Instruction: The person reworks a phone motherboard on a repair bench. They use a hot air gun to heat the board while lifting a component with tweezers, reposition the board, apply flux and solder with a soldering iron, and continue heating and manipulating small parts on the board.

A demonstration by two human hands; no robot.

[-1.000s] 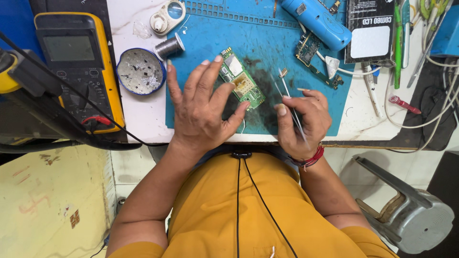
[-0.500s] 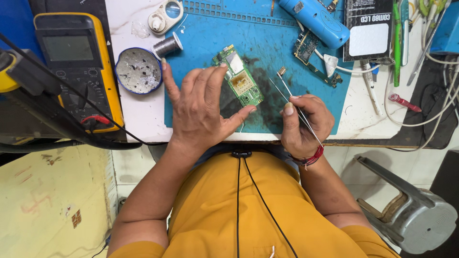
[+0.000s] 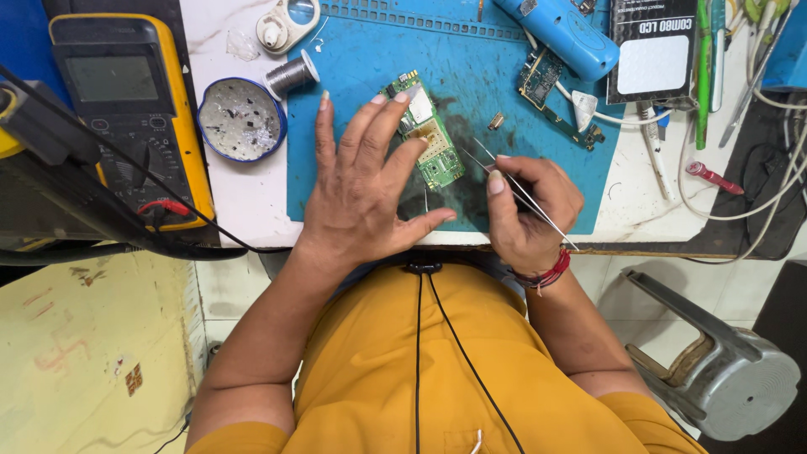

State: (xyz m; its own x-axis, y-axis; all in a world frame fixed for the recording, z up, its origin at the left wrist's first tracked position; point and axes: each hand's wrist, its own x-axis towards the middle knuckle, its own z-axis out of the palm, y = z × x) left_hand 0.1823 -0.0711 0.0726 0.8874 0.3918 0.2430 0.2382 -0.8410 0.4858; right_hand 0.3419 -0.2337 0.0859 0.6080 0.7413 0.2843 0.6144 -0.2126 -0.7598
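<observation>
Head view: solder spool [image 3: 290, 75] beside left hand [image 3: 363, 189]

Our left hand [image 3: 366, 189] has lifted its fingers off the green circuit board [image 3: 429, 139], now splayed w/ only the tips at its upper left edge. Right hand [image 3: 530, 210] raised the tweezers [image 3: 521, 193]; tips moved up-left, just beside the board's lower right corner.

two circuit boards [image 3: 427, 134], one tweezers [image 3: 521, 192]
</observation>
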